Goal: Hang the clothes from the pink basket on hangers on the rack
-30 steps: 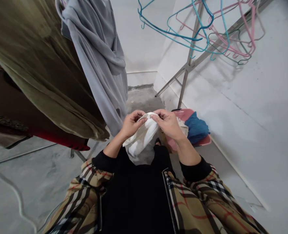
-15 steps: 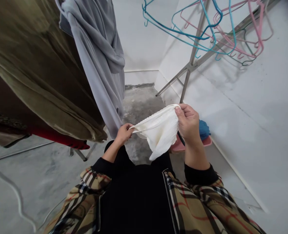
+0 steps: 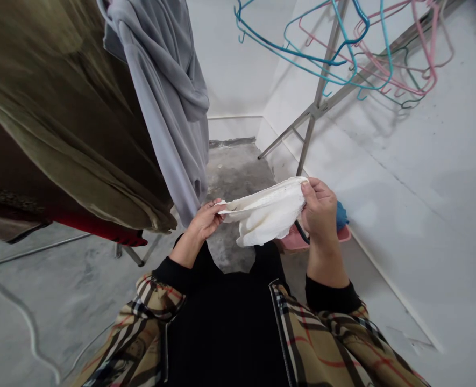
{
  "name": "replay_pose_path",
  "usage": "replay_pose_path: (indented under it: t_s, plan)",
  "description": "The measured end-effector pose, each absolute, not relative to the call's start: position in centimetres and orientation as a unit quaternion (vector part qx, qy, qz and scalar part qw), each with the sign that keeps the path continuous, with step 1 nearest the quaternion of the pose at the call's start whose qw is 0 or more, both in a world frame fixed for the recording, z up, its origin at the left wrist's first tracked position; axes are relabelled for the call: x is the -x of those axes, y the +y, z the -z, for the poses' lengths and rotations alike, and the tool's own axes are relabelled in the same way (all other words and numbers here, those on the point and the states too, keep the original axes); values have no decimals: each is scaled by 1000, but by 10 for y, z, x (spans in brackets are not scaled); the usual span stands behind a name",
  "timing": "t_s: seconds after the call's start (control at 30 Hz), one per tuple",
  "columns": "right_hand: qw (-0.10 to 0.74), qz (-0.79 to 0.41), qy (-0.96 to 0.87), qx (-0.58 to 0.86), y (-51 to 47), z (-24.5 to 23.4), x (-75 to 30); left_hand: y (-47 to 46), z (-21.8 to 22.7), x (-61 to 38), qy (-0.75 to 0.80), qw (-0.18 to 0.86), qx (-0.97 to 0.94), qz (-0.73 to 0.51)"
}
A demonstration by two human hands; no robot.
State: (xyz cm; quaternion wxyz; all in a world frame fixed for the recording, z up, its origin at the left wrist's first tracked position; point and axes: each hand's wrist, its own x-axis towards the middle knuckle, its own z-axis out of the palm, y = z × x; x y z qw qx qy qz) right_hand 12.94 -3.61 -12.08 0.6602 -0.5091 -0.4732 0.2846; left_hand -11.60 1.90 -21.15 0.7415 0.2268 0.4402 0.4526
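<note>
A small white cloth garment (image 3: 268,212) with a gathered upper edge is stretched between my two hands, in front of my knees. My left hand (image 3: 204,219) pinches its left corner between thumb and fingers. At the other end my right hand (image 3: 320,209) grips the upper right corner, held slightly higher. The fabric's lower part sags and folds between them. What kind of garment it is, I cannot make out. Just beyond my left hand hangs the sleeve of a grey garment (image 3: 165,102).
Olive-brown clothing (image 3: 72,118) hangs at the left, above metal rack legs (image 3: 133,255). Blue hangers (image 3: 302,54) and pink hangers (image 3: 427,54) hang from a metal rack (image 3: 314,110) at upper right. Behind my right hand sits a pink basin (image 3: 294,240) with a blue item (image 3: 341,216).
Both hands have shifted slightly to the right, keeping hold of the white garment. Its hanging lower part has swung up and to the left.
</note>
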Motion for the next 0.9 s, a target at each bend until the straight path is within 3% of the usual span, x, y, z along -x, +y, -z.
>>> replay_pose_path:
  t_s: [0.57, 0.73, 0.9]
  plan:
    - [674, -264, -426, 543, -37, 131, -138, 9, 198, 130, 467, 667, -422, -400]
    - [690, -270, -410, 531, -38, 128, -141, 12, 194, 131, 435, 620, -483, -440]
    - [692, -263, -403, 538, -38, 128, -146, 13, 186, 129, 410, 672, -471, -398]
